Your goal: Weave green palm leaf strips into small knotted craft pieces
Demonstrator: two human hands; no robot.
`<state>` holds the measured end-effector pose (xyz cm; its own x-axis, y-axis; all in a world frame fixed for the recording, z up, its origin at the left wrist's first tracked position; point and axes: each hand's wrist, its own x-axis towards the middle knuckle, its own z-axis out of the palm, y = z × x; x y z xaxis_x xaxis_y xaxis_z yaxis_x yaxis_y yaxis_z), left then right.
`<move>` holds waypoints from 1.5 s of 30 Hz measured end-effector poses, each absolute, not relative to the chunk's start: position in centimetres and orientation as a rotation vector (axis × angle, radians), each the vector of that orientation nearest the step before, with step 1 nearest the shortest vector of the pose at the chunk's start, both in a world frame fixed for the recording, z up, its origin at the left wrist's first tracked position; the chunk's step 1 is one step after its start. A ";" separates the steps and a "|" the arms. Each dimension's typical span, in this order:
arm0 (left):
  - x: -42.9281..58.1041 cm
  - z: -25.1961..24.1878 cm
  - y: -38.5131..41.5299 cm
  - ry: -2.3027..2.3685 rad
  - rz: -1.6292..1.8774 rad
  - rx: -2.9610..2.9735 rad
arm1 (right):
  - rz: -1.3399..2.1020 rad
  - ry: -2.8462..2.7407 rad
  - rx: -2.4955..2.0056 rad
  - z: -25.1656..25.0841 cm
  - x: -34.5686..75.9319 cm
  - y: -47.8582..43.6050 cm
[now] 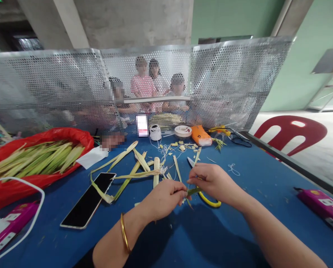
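Observation:
My left hand point(166, 199), with a gold bangle on its wrist, pinches a small green leaf strip point(193, 191) near the middle of the blue table. Close on its right, my right hand point(211, 182) has thumb and forefinger pressed together at the same strip; a thin thread seems to run between the hands. Yellow-handled scissors point(211, 201) lie partly under my right hand, blades pointing away. Pale and green husk strips point(133, 175) spread out beyond my left hand, some crossing a black phone point(89, 201).
A red bag point(79, 136) of husks stands at the left. Toward the perforated divider point(224, 82) are a thread spool point(155, 132), a tape roll point(183, 131), an orange packet point(201, 135) and a lit phone point(142, 125). Magenta power strips lie at both sides. People sit and stand behind the divider.

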<state>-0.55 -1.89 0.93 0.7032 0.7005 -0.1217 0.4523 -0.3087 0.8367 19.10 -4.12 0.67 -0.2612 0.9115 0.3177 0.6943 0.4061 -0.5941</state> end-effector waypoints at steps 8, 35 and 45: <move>-0.4 1.2 -1.7 0.820 0.567 1.716 | 1.326 -1.328 -1.328 -0.3 18.6 -3.0; -1.2 2.7 -1.9 0.782 0.514 2.036 | 1.200 -1.484 -1.217 0.2 17.8 -3.7; -1.3 1.4 -0.7 1.116 0.855 1.863 | 0.388 -1.790 -1.118 -1.6 15.2 -5.1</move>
<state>-1.29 -0.65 1.39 0.3864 0.9102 0.1491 0.3810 -0.3048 0.8729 15.24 -5.09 -1.64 -0.1246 0.8227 0.5547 0.5195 0.5304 -0.6699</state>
